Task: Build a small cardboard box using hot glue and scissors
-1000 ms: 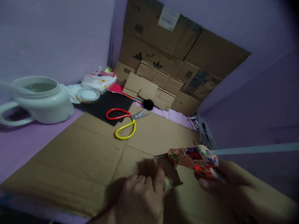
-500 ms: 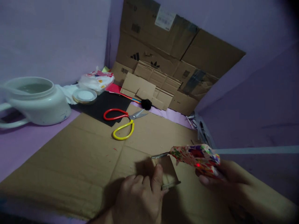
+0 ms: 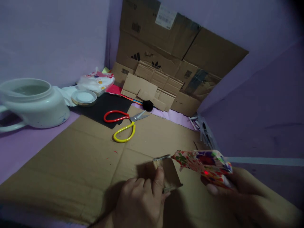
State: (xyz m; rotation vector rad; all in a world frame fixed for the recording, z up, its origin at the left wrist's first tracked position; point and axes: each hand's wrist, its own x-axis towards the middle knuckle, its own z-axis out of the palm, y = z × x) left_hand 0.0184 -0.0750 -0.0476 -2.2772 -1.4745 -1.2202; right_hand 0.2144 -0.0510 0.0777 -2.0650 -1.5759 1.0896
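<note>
My left hand (image 3: 142,196) is closed on a small folded cardboard piece (image 3: 172,174), its thumb pressed on the near face. The piece has raised edges at its far and near ends. In my right hand (image 3: 242,193) is a glue gun (image 3: 201,161) wrapped in floral paper, with a red light glowing on its side. Its nozzle points left and sits at the right end of the piece's far raised edge; whether it touches, I cannot tell. Part of the right hand's grip is hidden behind the gun's body.
Scissors (image 3: 125,123) with one red and one yellow handle lie open on the cardboard sheet (image 3: 78,164). Beyond them are black paper (image 3: 104,109) and a black yarn bundle (image 3: 147,105). A white pot (image 3: 45,107) stands left; cardboard pieces (image 3: 140,85) lean at the back.
The glue gun has shifted slightly right and down, its nozzle moving along the far edge toward its right end. My left hand keeps hold of the cardboard piece.
</note>
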